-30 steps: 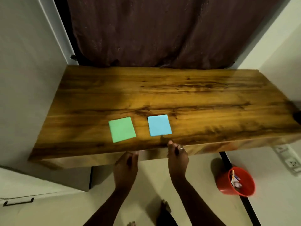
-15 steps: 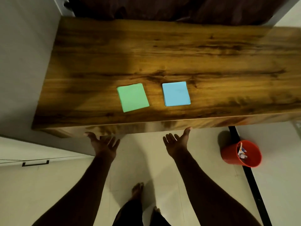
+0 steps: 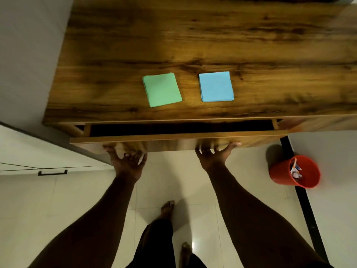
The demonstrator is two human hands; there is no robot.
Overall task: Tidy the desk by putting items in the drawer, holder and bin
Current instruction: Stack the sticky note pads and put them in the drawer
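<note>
Cream floor tiles (image 3: pixel 58 200) nearest, with the person's bare foot (image 3: pixel 167 207) and dark trousers at bottom centre. Both bare forearms reach forward and up from the lower corners, palms turned up.

Left hand (image 3: pixel 126 163) sits under the left half of the drawer (image 3: pixel 173 140) front, thumb splayed out to the left, fingers (image 3: pixel 138 156) bent and hooked under the panel's lower edge, gripping it; tips partly hidden and blurred. Right hand (image 3: pixel 211 157) sits under the right half, thumb splayed out to the right along the edge, fingers hooked up under the same edge, gripping it too.

Drawer is open a little: a narrow dark slot shows between its front and the worktop (image 3: pixel 193 45) edge; inside too dark to tell.

On the brown wood-grain worktop, near the front edge: green sticky-note pad (image 3: pixel 162 89) on the left, blue sticky-note pad (image 3: pixel 216 86) on the right, lying flat, apart, top sheets showing no readable writing.

Red bin (image 3: pixel 280 175) stands on the floor to the right, below the worktop's front, holding scraps (image 3: pixel 294 170); any print on them too small to read.

White cabinet (image 3: pixel 29 147) with a black handle (image 3: pixel 52 172) at left.
</note>
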